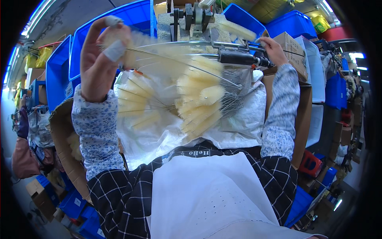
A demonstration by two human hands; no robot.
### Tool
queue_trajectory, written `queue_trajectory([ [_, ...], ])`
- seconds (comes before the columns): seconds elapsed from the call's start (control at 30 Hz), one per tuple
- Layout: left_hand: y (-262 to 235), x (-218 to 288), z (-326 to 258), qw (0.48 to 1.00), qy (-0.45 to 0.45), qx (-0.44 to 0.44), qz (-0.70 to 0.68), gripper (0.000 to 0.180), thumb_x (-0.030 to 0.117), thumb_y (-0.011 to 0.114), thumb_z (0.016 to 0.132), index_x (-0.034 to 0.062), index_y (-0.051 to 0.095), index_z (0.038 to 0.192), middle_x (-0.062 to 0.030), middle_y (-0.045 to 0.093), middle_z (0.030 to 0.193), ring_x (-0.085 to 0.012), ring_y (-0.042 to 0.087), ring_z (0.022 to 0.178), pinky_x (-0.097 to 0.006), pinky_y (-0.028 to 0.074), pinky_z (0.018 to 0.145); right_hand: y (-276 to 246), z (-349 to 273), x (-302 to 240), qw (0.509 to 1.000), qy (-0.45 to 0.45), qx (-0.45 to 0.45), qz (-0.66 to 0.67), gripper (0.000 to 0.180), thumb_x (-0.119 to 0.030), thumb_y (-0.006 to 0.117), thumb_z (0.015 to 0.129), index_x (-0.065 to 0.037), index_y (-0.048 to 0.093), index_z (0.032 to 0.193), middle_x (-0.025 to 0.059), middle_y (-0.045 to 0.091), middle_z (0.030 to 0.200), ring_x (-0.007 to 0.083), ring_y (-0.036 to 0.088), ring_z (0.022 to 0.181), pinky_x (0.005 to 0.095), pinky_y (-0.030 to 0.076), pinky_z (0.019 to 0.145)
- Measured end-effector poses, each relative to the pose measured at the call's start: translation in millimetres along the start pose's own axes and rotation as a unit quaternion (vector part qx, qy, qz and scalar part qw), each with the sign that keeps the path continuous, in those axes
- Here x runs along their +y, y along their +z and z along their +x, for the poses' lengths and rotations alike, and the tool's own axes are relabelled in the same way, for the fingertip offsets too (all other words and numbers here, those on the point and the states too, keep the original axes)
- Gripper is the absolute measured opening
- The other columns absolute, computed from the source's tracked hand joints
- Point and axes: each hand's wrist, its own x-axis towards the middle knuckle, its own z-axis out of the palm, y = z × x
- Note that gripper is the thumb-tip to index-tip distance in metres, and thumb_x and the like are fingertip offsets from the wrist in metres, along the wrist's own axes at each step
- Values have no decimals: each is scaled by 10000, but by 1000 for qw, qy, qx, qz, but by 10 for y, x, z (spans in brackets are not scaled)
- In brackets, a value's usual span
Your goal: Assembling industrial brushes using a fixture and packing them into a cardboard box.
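Observation:
High on the left, my left hand (104, 59), its fingertips wrapped in pale tape, pinches a cream-bristled wire brush (175, 60). The bristles are blurred by motion, and the twisted wire stem slants down to the right over a pile of similar brushes (201, 95). My right hand (274, 51) is at the right end of the bench machine (234, 56), with its fingers bent closed; what they grip is too small to make out. The piled brushes lie on a white woven sack (147, 147), wire ends mostly toward the right, with more brushes (133, 97) at the left.
Blue bins (59, 75) stand at the left, and another blue bin (292, 24) sits at the far right. Cardboard boxes (290, 51) flank the work area. A pale apron (211, 191) covers my lap. At the far left another person's sleeve (28, 157) shows.

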Motion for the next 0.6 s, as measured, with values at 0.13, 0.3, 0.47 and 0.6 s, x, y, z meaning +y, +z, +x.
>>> queue_trajectory([
  [0.13, 313, -219, 98, 996, -16, -69, -47, 433, 4, 570, 729, 48, 418, 1132, -81, 506, 1047, -175, 534, 949, -278, 463, 777, -75, -294, -960, 931, -12, -259, 257, 364, -291, 457, 872, -70, 468, 1161, 68, 519, 1084, 185, 515, 953, 280, 404, 845],
  [0.3, 809, -601, 22, 975, 31, -115, 186, 508, 11, 641, 684, 18, 371, 1114, -107, 514, 1027, -208, 541, 942, -318, 447, 802, 205, -403, -2012, 933, -117, -210, 268, 373, -296, 479, 857, -52, 454, 1137, 89, 536, 1025, 184, 520, 928, 292, 434, 805],
  [0.47, 401, -536, -411, 935, 4, -11, 354, 591, 123, 663, 703, 48, 287, 1154, -98, 538, 885, -209, 551, 819, -317, 445, 720, 714, -137, -1661, 974, -126, -18, 186, 263, -151, 540, 801, -113, 532, 1061, 66, 570, 898, 220, 540, 840, 331, 442, 746],
  [0.6, -157, -503, -1191, 775, -349, -268, 454, 424, 139, 637, 648, 23, 432, 1000, -131, 515, 833, -273, 538, 735, -341, 442, 663, 893, 253, -887, 964, -14, 129, -231, 285, -149, 522, 765, -228, 567, 1035, 35, 573, 873, 237, 512, 853, 364, 389, 763],
])
